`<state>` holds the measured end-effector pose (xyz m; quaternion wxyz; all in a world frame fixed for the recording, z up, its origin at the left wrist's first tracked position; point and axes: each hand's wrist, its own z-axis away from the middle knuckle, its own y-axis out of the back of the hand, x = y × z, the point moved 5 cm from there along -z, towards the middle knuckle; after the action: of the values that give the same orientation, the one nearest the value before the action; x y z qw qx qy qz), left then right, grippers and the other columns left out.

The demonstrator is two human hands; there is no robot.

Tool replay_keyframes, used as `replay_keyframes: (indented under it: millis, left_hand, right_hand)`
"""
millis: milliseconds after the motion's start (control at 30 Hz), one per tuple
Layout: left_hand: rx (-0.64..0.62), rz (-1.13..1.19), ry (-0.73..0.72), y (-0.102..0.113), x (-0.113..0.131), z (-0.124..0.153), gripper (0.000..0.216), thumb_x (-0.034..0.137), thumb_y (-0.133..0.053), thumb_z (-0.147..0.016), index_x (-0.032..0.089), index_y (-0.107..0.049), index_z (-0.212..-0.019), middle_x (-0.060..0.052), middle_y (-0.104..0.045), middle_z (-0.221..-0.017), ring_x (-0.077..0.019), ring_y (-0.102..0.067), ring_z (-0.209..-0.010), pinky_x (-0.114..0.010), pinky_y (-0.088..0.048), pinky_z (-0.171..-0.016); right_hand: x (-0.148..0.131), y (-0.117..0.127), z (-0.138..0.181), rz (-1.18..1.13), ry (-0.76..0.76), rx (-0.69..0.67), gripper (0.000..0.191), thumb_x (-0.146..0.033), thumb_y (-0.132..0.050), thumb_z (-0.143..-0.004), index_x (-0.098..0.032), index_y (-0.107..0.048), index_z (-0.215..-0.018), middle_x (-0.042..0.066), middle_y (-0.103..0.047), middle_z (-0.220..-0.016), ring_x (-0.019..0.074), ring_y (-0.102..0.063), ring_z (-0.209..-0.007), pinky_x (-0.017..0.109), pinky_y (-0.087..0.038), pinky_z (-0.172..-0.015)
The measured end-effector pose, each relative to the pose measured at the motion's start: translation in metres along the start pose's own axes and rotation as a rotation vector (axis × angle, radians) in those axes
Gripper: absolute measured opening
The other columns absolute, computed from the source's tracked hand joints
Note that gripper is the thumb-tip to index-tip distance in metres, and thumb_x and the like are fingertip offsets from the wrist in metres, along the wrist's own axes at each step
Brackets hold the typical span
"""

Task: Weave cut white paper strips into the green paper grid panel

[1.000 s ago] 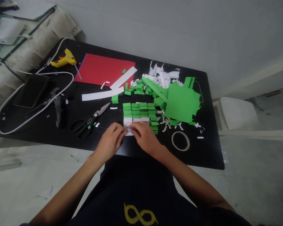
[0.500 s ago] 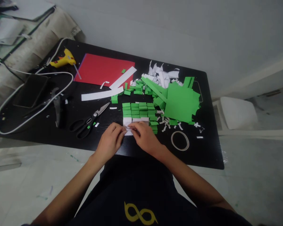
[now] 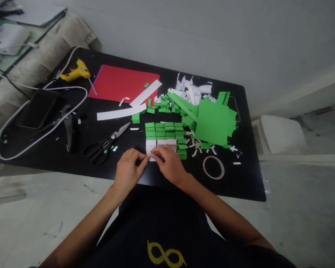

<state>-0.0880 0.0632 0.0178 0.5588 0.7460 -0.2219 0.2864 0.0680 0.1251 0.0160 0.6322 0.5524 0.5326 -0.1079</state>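
Observation:
Folded green paper pieces (image 3: 160,130) lie in neat rows near the front of the black table, with folded white paper pieces (image 3: 151,144) in front of them. My left hand (image 3: 130,163) is at the lower left of the white pieces, its thumb and fingers pinched at the edge of one. From the right, my right hand (image 3: 169,162) reaches over the white pieces, fingertips pressed together on the same white paper piece. Both sets of fingertips nearly meet there. The fingers cover part of that piece and some of its neighbours.
Black-handled scissors (image 3: 106,143) lie left of the rows, and a tape roll (image 3: 213,157) lies to the right. Behind are green sheets (image 3: 213,121), white scraps (image 3: 194,91), red paper (image 3: 123,82) and white strips (image 3: 121,112). A yellow glue gun (image 3: 78,70) and white cable (image 3: 41,88) occupy the left.
My left hand has shifted slightly, its fingers drawn back a little from the white pieces while its thumb stays at the edge. My right hand stays almost in place.

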Motion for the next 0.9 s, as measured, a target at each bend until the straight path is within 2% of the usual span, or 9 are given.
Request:
replay_keyframes:
  millis: [133, 267, 400, 600, 900]
  left_hand:
    - [0.055, 0.007, 0.065, 0.007, -0.005, -0.002, 0.026, 0.038, -0.074, -0.093, 0.022, -0.063, -0.076, -0.001, -0.063, -0.077, -0.0177, -0.059, -0.074, -0.031, -0.047, -0.071]
    - [-0.002, 0.084, -0.019, 0.007, -0.001, -0.003, 0.009, 0.031, -0.068, -0.096, 0.021, -0.070, -0.095, -0.004, -0.068, -0.094, -0.0174, -0.062, -0.082, -0.030, -0.051, -0.076]
    - [-0.056, 0.123, -0.070, 0.002, 0.002, -0.004, 0.013, 0.030, -0.067, -0.097, 0.021, -0.072, -0.106, -0.005, -0.067, -0.098, -0.0177, -0.063, -0.087, -0.030, -0.052, -0.079]
    - [-0.109, 0.110, -0.107, -0.003, 0.000, -0.007, 0.011, 0.030, -0.063, -0.101, 0.021, -0.069, -0.098, -0.004, -0.068, -0.094, -0.0210, -0.065, -0.093, -0.035, -0.051, -0.086]
    - [-0.139, 0.032, -0.200, -0.007, -0.003, -0.005, 0.007, 0.027, -0.060, -0.102, 0.021, -0.065, -0.101, -0.004, -0.066, -0.097, -0.0216, -0.060, -0.093, -0.036, -0.049, -0.085]
  right_hand:
    - [0.001, 0.003, 0.001, 0.001, -0.004, 0.016, 0.010, -0.017, -0.064, -0.101, -0.024, -0.071, -0.102, 0.005, -0.074, -0.099, 0.0226, -0.068, -0.096, 0.038, -0.055, -0.091]
    - [0.001, 0.004, 0.001, -0.003, -0.007, 0.017, 0.011, -0.016, -0.063, -0.101, -0.023, -0.071, -0.102, 0.006, -0.074, -0.099, 0.0228, -0.067, -0.096, 0.038, -0.054, -0.090]
    - [0.000, 0.003, 0.002, -0.022, 0.008, 0.023, 0.011, -0.015, -0.062, -0.101, -0.022, -0.070, -0.103, 0.007, -0.074, -0.100, 0.0227, -0.067, -0.096, 0.038, -0.055, -0.089]
    - [0.002, 0.001, 0.002, -0.009, -0.010, 0.015, 0.010, -0.016, -0.063, -0.100, -0.022, -0.070, -0.101, 0.007, -0.073, -0.099, 0.0231, -0.066, -0.096, 0.038, -0.054, -0.090]
    - [0.002, 0.000, 0.002, -0.002, 0.023, 0.061, 0.012, -0.010, -0.064, -0.097, -0.022, -0.067, -0.098, 0.005, -0.073, -0.097, 0.0224, -0.066, -0.093, 0.037, -0.054, -0.087]
